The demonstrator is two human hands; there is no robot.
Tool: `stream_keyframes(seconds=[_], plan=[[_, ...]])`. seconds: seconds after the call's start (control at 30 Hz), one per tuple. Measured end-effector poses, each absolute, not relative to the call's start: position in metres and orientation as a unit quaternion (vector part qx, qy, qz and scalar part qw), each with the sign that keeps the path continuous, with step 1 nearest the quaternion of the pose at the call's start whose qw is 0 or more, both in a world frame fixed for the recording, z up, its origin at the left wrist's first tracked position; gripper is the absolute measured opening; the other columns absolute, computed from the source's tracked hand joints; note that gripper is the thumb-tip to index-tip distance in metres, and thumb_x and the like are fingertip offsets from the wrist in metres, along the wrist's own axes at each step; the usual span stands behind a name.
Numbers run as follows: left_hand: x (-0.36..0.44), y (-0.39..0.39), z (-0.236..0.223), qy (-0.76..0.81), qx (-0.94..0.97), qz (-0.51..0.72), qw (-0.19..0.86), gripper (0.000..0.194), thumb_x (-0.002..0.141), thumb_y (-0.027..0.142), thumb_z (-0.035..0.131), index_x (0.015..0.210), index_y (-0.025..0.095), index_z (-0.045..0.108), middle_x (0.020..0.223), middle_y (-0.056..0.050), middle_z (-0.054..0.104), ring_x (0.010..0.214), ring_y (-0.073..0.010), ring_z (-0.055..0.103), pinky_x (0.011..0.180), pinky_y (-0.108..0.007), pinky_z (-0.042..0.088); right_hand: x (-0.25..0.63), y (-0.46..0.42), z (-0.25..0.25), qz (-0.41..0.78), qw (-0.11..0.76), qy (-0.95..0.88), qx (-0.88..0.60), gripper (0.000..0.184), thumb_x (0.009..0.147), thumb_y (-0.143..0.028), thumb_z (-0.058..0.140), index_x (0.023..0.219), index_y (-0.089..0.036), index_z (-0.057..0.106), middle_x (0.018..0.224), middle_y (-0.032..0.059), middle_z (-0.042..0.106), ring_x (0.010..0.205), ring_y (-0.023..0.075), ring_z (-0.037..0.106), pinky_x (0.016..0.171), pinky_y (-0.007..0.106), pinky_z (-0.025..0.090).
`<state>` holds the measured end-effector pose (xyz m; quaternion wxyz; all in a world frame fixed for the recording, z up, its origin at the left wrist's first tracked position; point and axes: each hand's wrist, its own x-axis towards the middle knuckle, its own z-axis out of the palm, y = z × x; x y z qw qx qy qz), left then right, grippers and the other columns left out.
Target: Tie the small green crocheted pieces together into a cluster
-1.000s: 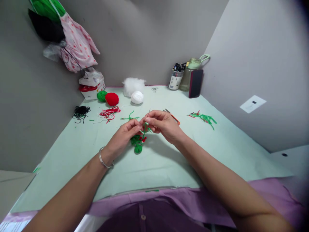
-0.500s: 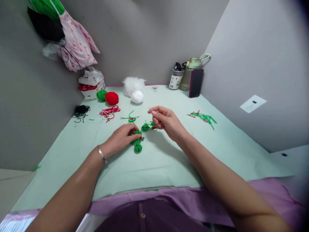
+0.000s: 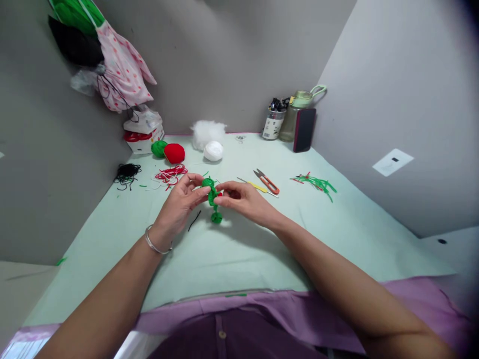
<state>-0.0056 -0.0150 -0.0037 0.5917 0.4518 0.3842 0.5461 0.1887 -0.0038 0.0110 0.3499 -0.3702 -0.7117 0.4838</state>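
My left hand [image 3: 182, 201] and my right hand [image 3: 243, 199] meet above the middle of the pale green table cover [image 3: 239, 249]. Both pinch a small green crocheted piece [image 3: 212, 198] with a bit of red in it; its lower part hangs free just above the cloth. A short black thread [image 3: 194, 220] lies on the cloth under my left hand. A silver bangle sits on my left wrist.
Red-handled thread snips [image 3: 266, 181] and a yellow-handled hook [image 3: 257, 186] lie right of my hands. Green yarn scraps [image 3: 316, 183] lie farther right. Red [image 3: 174, 153], green [image 3: 158, 148] and white [image 3: 213, 150] yarn balls, stuffing [image 3: 207, 131], a pen cup [image 3: 272, 123], a bottle [image 3: 294, 115] stand at the back.
My left hand lifted the green piece off the cloth. My right hand came down and left from its raised pinch and took hold of the piece too. The snips now show.
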Motion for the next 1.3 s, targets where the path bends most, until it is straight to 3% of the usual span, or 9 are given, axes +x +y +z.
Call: stream_keyframes(seconds=[0.2,0.3,0.43,0.6,0.83,0.97,1.17,1.3], plan=[[-0.003,-0.017,0.0,0.401,0.442,0.552,0.582,0.032,0.076,0.023,0.081,0.102,0.022,0.062,0.092,0.002,0.061,0.083,-0.0114,0.062,0.076,-0.024,0.053,0.189,-0.001,0.008,0.402,0.372,-0.738,-0.395,0.022,0.09,-0.033,0.061,0.091,-0.014,0.072,0.079,0.0017,0.062,0.066,0.0111,0.048,0.061,0.026,0.037],[-0.002,-0.018,0.0,0.396,0.457,0.525,0.599,0.031,0.079,0.026,0.078,0.106,0.019,0.066,0.095,-0.002,0.065,0.087,-0.0143,0.063,0.082,-0.028,0.053,0.192,0.0,0.011,0.411,0.383,-0.722,-0.403,0.022,0.09,-0.033,0.059,0.088,-0.013,0.07,0.076,0.0017,0.062,0.065,0.0114,0.05,0.06,0.026,0.038],[0.001,-0.018,-0.003,0.38,0.462,0.517,0.612,0.022,0.084,0.033,0.075,0.096,0.017,0.067,0.095,-0.003,0.066,0.091,-0.0143,0.063,0.088,-0.027,0.051,0.193,0.001,0.015,0.455,0.397,-0.686,-0.405,0.025,0.088,-0.038,0.063,0.085,-0.013,0.068,0.068,-0.0007,0.058,0.062,0.0105,0.048,0.058,0.025,0.038],[0.007,-0.019,-0.007,0.348,0.463,0.514,0.633,0.028,0.092,0.046,0.065,0.094,0.018,0.062,0.091,-0.002,0.065,0.082,-0.0139,0.064,0.082,-0.028,0.052,0.19,-0.001,0.019,0.501,0.406,-0.663,-0.38,0.027,0.087,-0.04,0.065,0.081,-0.014,0.066,0.069,-0.0006,0.059,0.062,0.0098,0.048,0.058,0.025,0.038],[0.007,-0.022,-0.006,0.365,0.447,0.5,0.646,0.031,0.092,0.049,0.064,0.1,0.02,0.061,0.087,0.001,0.062,0.068,-0.0099,0.061,0.071,-0.026,0.052,0.193,0.0,0.017,0.494,0.41,-0.66,-0.39,0.031,0.086,-0.045,0.066,0.08,-0.015,0.067,0.062,-0.0024,0.053,0.057,0.0091,0.042,0.054,0.025,0.033],[0.006,-0.022,-0.006,0.372,0.435,0.497,0.652,0.035,0.09,0.049,0.066,0.109,0.02,0.06,0.093,-0.001,0.063,0.068,-0.0104,0.062,0.068,-0.026,0.051,0.195,0.005,0.014,0.494,0.44,-0.635,-0.398,0.035,0.082,-0.05,0.069,0.077,-0.015,0.066,0.056,-0.0046,0.046,0.054,0.0087,0.038,0.051,0.025,0.03],[0.005,-0.022,-0.005,0.366,0.426,0.512,0.65,0.026,0.089,0.042,0.067,0.09,0.018,0.059,0.086,0.001,0.061,0.066,-0.0096,0.061,0.071,-0.026,0.05,0.198,0.009,0.014,0.477,0.468,-0.615,-0.418,0.04,0.078,-0.053,0.072,0.073,-0.015,0.065,0.057,-0.0046,0.044,0.055,0.0084,0.035,0.051,0.025,0.027],[0.004,-0.023,-0.004,0.377,0.463,0.445,0.668,0.019,0.089,0.036,0.067,0.095,0.02,0.061,0.077,0.002,0.063,0.07,-0.0123,0.063,0.071,-0.026,0.048,0.2,0.011,0.014,0.475,0.479,-0.613,-0.412,0.04,0.077,-0.054,0.073,0.071,-0.015,0.064,0.057,-0.0045,0.045,0.054,0.0084,0.036,0.05,0.025,0.028]])
